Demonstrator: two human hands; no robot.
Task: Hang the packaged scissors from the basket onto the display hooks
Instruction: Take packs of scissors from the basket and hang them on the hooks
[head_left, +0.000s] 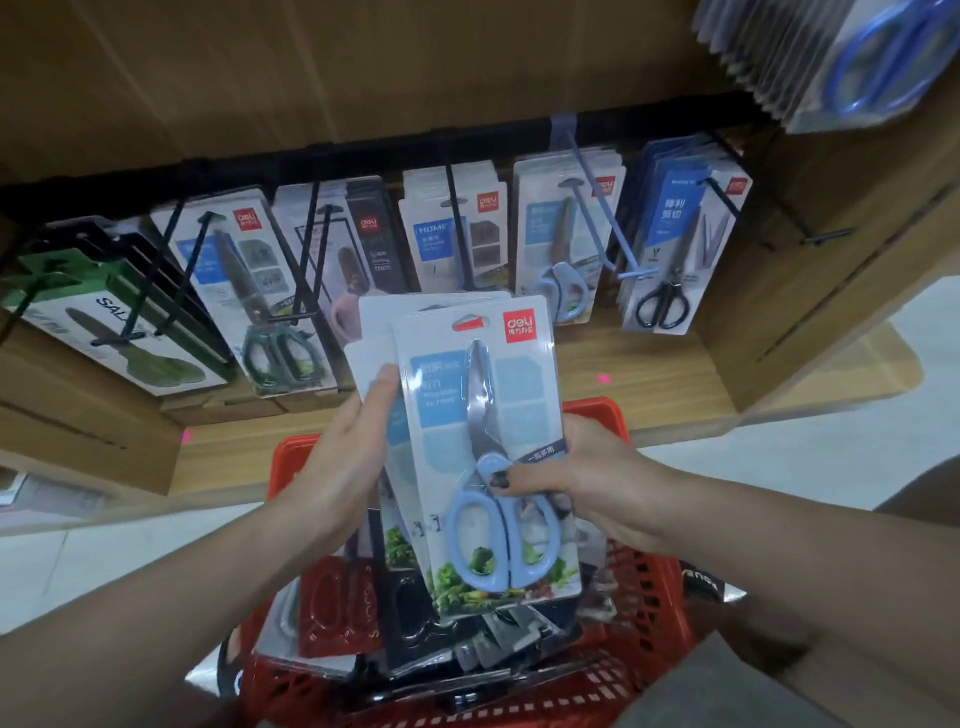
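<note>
My right hand (597, 478) curls its fingers (506, 480) around the right edge of a packaged scissors (488, 447) with light blue handles; one dark-painted fingertip presses on the front, near the pivot. My left hand (337, 457) holds the left side of the stack, the thumb (382, 389) lying flat along the edge and the palm behind. I see at least two more white packs (374, 332) behind the front one, fanned a little to the left. The stack stands nearly upright above the red basket (649, 597), which holds more packaged scissors (363, 613) lying in a pile. Beyond, on the wooden display, a row of hooks (597, 208) carries other scissors packs. One hook is light blue and bears packs with the same blue handles (563, 291); it is well apart from the stack I hold. To the right hang packs with black handles (667, 306).
</note>
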